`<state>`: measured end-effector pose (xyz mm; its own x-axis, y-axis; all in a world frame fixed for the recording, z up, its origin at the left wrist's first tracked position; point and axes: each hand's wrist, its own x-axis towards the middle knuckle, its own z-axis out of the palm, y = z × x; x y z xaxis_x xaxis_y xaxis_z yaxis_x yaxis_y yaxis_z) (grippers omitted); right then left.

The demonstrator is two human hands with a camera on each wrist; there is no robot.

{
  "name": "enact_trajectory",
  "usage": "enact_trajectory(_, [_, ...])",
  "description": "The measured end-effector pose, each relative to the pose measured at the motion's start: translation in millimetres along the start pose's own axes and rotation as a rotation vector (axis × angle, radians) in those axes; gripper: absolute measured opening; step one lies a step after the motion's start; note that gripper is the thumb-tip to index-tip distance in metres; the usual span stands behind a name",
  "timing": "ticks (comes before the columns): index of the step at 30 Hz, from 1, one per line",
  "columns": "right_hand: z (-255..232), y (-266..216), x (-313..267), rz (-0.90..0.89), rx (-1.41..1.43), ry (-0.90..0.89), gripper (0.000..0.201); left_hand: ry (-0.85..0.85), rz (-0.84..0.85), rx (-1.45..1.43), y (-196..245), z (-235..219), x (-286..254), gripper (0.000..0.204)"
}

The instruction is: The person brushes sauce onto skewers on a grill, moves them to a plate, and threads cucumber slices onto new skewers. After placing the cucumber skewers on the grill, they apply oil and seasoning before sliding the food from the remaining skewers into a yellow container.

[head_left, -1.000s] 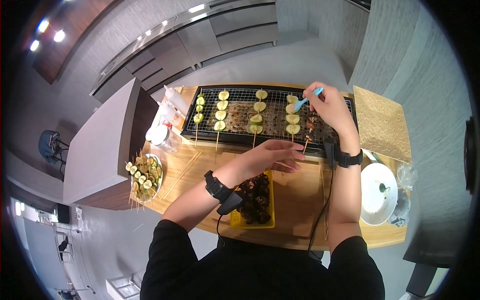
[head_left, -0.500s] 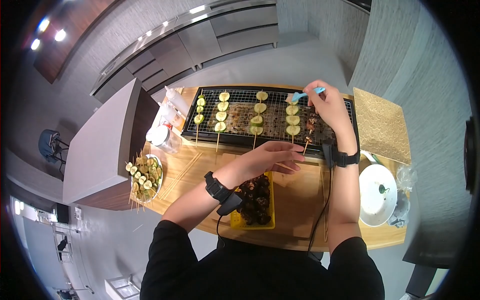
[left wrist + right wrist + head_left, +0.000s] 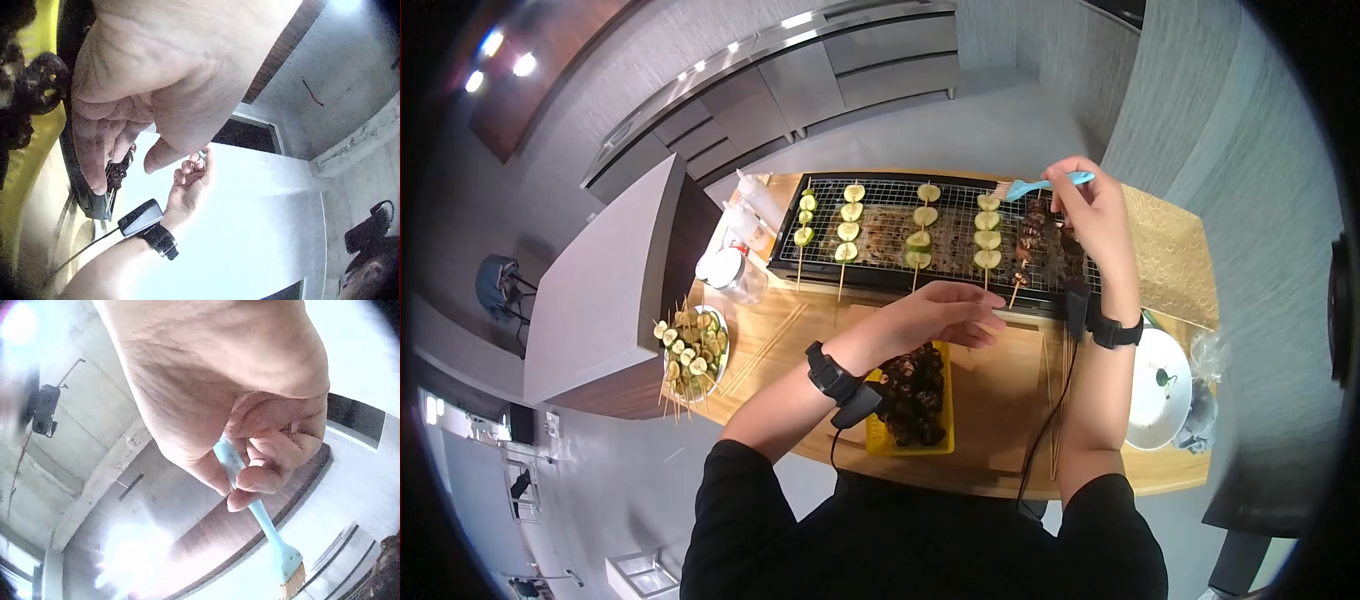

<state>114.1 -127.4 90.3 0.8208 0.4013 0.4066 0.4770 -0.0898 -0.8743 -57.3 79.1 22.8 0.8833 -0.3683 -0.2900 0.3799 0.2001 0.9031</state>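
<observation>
My right hand (image 3: 1099, 220) pinches a light blue brush (image 3: 1028, 187) by its handle; its bristles are over the top of the grill, between a skewer of green-edged slices (image 3: 987, 240) and a dark meat skewer (image 3: 1029, 240). The right wrist view shows the thumb and fingers of the hand (image 3: 237, 381) round the brush handle (image 3: 265, 522). My left hand (image 3: 945, 314) hovers at the grill's front edge, close to the meat skewer's stick, fingers loosely bent. In the left wrist view the thumb and fingers of this hand (image 3: 156, 81) stand apart with nothing between them.
The black grill (image 3: 880, 277) bears several sliced-vegetable skewers. Below my left hand sits a yellow basket (image 3: 910, 447) of dark pieces. A plate of skewers (image 3: 693, 350), a jar (image 3: 740, 280) and bottles stand left; a white bowl (image 3: 1158, 400) lies right.
My right hand and the brush have moved to the right, off the slices towards the meat skewer. More of that skewer shows now. My left hand has stayed nearly in place.
</observation>
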Motion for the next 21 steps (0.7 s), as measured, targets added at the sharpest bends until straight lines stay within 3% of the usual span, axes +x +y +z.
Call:
enact_trajectory(4, [-10, -18, -14, 0.018, 0.085, 0.053, 0.015, -0.080, -0.071, 0.226, 15, 7, -13, 0.038])
enact_trajectory(11, [-21, -34, -38, 0.002, 0.025, 0.054, 0.016, 0.046, 0.175, 0.460, 20, 30, -16, 0.029])
enact_trajectory(14, [-34, -34, -53, 0.046, -0.032, 0.065, 0.015, 0.043, 0.387, 0.635, 6, 27, -5, 0.030])
enact_trajectory(17, [-43, -26, -60, 0.039, -0.019, 0.086, 0.015, 0.036, 0.394, 0.982, 7, 22, 0, 0.030])
enact_trajectory(21, [-48, -23, -62, 0.041, 0.007, 0.096, 0.015, 0.018, 0.481, 1.103, 3, 17, 9, 0.024])
